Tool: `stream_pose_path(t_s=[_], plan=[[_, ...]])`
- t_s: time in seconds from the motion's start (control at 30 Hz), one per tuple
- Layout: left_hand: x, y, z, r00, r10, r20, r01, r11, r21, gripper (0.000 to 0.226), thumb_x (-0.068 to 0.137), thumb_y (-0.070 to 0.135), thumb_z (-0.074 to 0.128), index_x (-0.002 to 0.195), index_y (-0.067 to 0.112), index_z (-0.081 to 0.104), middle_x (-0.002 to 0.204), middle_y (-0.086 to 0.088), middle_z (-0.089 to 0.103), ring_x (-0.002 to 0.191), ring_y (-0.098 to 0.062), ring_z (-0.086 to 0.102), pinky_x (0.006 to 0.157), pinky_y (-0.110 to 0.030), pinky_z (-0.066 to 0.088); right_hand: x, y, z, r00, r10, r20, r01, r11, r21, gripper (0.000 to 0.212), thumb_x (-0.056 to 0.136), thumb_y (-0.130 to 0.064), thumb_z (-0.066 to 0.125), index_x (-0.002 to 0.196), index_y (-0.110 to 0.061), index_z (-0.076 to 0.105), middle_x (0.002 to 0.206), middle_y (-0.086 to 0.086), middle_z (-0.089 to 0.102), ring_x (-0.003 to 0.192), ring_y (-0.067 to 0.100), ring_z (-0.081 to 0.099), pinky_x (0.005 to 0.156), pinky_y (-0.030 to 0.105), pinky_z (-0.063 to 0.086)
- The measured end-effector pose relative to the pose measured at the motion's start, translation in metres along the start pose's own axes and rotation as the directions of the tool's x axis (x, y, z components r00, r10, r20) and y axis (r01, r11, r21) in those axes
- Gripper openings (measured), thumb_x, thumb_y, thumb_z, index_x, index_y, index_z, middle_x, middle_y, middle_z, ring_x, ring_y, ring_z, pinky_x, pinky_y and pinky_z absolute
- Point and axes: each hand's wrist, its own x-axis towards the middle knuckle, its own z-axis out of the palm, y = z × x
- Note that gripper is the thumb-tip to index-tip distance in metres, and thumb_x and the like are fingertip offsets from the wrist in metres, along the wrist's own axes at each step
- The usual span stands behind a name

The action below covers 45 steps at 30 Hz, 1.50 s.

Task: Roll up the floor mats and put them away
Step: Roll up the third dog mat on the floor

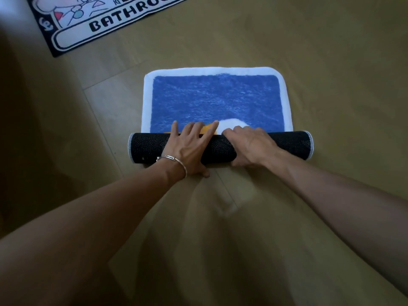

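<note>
Now left hand (189,149) flat, fingers spread, on blue mat (217,98) roll; right hand (249,146) grips it.

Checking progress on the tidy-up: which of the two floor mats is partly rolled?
The blue mat: its near end is rolled up, dark backing outward, under the left hand and right hand. The black-and-white BATHROOM mat lies flat, untouched.

I see on the wood floor (309,40): a blue bath mat (218,96), white-bordered, its near part a roll (291,144) with black dotted backing outward. My left hand (192,149), silver bracelet (176,161) at the wrist, presses it with straight fingers; my right hand (249,146) curls over it. A "BATHROOM" mat (92,23) lies flat, far left.
</note>
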Motion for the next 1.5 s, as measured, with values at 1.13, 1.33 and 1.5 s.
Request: stream_pose_path(t_s=[1.13, 1.33, 1.5], plan=[[0.005, 0.007, -0.009, 0.998, 0.000, 0.057, 0.009, 0.987, -0.159, 0.070, 0.062, 0.060, 0.071, 0.115, 0.022, 0.047, 0.106, 0.000, 0.059, 0.099, -0.025, 0.059, 0.069, -0.034, 0.042, -0.005, 0.002, -0.017, 0.983, -0.101, 0.153, 0.084, 0.990, 0.112, 0.078, 0.064, -0.049, 0.077, 0.130, -0.033, 0.040, 0.111, -0.003, 0.052, 0.104, 0.023, 0.055, 0.085, 0.039, 0.046], [0.017, -0.003, -0.021, 0.957, 0.035, 0.288, 0.061, 0.946, -0.317, 0.074, 0.057, 0.063, 0.076, 0.117, 0.028, 0.050, 0.108, 0.002, 0.062, 0.096, -0.021, 0.058, 0.076, -0.030, 0.046, -0.009, 0.003, -0.007, 0.993, -0.110, 0.049, 0.113, 0.991, -0.076, 0.094, 0.064, -0.056, 0.076, 0.140, -0.031, 0.028, 0.119, 0.001, 0.050, 0.109, 0.027, 0.052, 0.085, 0.039, 0.040], [0.002, 0.004, -0.015, 0.996, 0.073, 0.050, -0.068, 0.993, -0.093, 0.115, 0.049, 0.071, 0.074, 0.142, 0.023, 0.025, 0.127, -0.001, 0.046, 0.115, -0.025, 0.047, 0.090, -0.041, 0.043, -0.001, 0.006, -0.022, 0.987, -0.081, 0.140, 0.065, 0.991, 0.116, 0.068, 0.063, -0.045, 0.074, 0.123, -0.034, 0.044, 0.102, -0.005, 0.059, 0.096, 0.024, 0.059, 0.071, 0.033, 0.043]])
